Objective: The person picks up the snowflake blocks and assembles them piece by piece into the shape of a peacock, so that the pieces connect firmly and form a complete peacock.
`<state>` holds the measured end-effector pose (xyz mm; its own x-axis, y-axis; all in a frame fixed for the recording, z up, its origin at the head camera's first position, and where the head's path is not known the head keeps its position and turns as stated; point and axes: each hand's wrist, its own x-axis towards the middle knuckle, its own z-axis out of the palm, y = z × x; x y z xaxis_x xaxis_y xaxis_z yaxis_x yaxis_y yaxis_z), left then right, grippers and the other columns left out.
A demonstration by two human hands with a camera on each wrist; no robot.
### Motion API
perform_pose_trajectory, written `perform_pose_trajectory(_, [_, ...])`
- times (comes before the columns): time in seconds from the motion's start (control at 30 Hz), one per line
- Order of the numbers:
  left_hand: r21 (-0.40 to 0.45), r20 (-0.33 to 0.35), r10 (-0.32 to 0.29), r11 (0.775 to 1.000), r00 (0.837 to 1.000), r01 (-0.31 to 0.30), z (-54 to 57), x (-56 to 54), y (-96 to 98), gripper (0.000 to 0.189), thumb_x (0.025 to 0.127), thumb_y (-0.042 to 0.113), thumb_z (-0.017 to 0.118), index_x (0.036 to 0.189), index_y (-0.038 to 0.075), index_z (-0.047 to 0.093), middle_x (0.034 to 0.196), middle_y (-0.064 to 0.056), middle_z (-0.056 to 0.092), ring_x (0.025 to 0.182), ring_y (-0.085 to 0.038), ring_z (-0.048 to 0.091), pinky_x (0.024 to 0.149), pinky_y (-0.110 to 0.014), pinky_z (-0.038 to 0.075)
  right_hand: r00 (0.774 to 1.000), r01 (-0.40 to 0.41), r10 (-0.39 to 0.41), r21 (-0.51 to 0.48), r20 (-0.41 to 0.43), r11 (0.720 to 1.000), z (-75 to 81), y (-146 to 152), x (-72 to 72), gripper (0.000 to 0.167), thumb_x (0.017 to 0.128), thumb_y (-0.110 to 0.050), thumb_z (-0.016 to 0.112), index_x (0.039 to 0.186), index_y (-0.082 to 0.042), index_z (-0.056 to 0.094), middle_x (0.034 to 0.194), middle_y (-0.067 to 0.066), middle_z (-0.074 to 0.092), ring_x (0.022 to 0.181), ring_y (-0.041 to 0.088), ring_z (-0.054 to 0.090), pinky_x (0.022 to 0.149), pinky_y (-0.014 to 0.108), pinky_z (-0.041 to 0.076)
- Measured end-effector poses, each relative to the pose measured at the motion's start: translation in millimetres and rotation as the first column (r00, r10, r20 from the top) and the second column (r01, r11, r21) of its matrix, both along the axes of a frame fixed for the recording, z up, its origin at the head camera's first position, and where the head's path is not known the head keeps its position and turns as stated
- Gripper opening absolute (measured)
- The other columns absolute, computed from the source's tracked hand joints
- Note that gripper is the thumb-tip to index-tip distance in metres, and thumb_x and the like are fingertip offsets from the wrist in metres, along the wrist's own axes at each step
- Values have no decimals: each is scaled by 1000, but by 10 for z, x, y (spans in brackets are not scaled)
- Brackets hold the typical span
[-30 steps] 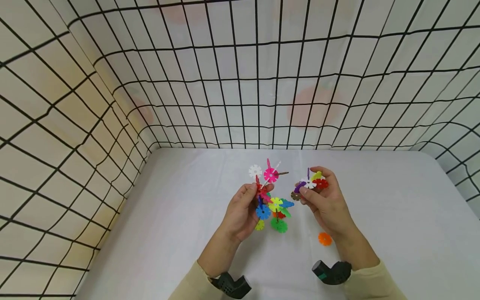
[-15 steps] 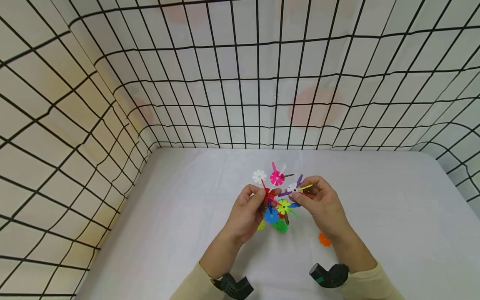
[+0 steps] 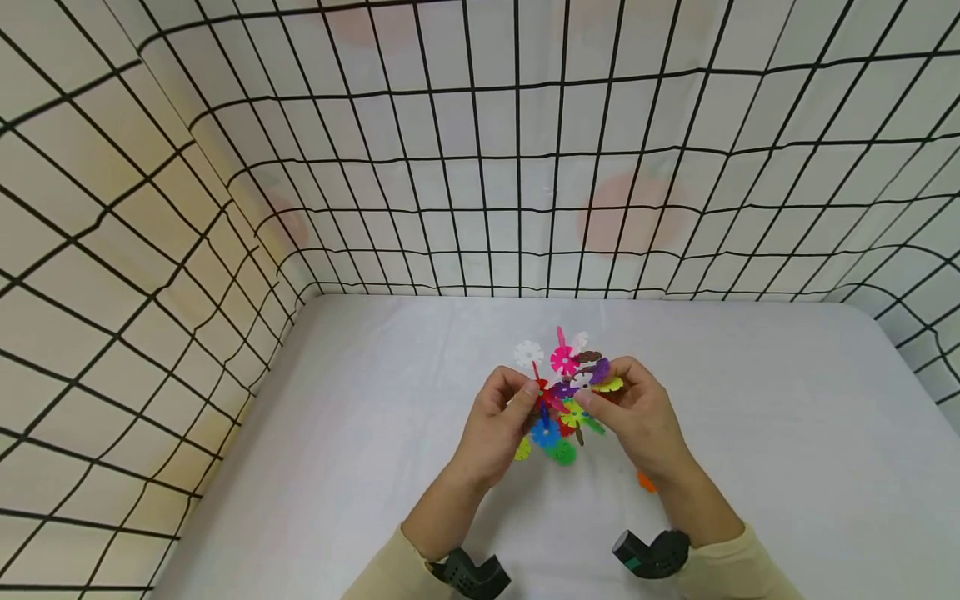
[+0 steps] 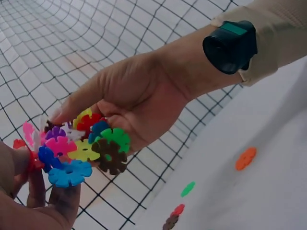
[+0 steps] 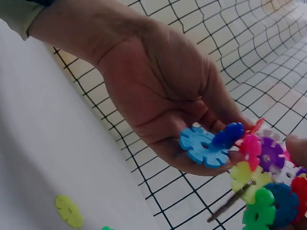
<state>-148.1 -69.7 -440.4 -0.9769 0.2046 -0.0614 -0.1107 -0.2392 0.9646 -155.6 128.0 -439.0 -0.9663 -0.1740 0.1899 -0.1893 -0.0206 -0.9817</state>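
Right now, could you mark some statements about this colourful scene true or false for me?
1. The left hand pinches a red piece. True.
2. Only one hand holds something. False: the right hand holds a white disc.
3. Every disc is in the hands. False: an orange disc lies on the white tabletop.
4. A black grid stands beyond the tabletop. True.
5. The person's clothing is black. False: the sleeves are beige.

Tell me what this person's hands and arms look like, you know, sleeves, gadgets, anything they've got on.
The left hand and right hand are gloveless. The left sleeve and right sleeve are pale beige, ending near the wrists. Each wrist wears a black, elbow-shaped camera; the right wrist camera bears a green patch, while the left wrist camera shows small perforations.
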Motion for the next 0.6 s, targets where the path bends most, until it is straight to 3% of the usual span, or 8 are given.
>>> perform_pose_trajectory(0.1, [-45,-55,40,998,998,-42,1,20,22,23,105,18,57,111,-4,53,100,1,60,88,-9,62,83,-20,57,1000,9,-9,-65,4,998,3,-10,15,35,95,3,67,121,-9,47,117,-1,63,104,7,68,88,19,59])
perform_pose_trajectory(0.2, [-62,-77,81,994,994,-86,-6,39,45,24,103,18,60,111,-5,56,100,0,63,93,-11,65,87,-23,59,999,32,-28,-96,40,995,8,-26,31,45,95,3,66,129,-15,43,117,-8,70,104,6,71,88,19,59])
perform_pose_trajectory(0.43, [-56,-80,208,975,975,-213,3,69,89,21,100,20,65,106,0,60,99,1,66,91,-13,63,80,-19,57,993,90,-85,-61,82,994,-9,-135,79,46,95,-4,70,130,-17,42,123,-12,66,109,3,70,89,19,58])
perform_pose_trajectory(0.6, [-76,-72,237,967,969,-242,1,61,86,22,100,22,66,106,2,63,100,-1,67,94,-14,62,79,-19,55,990,101,-95,-61,103,993,-16,-171,84,45,95,-5,70,130,-15,42,123,-11,67,110,5,70,90,19,58])
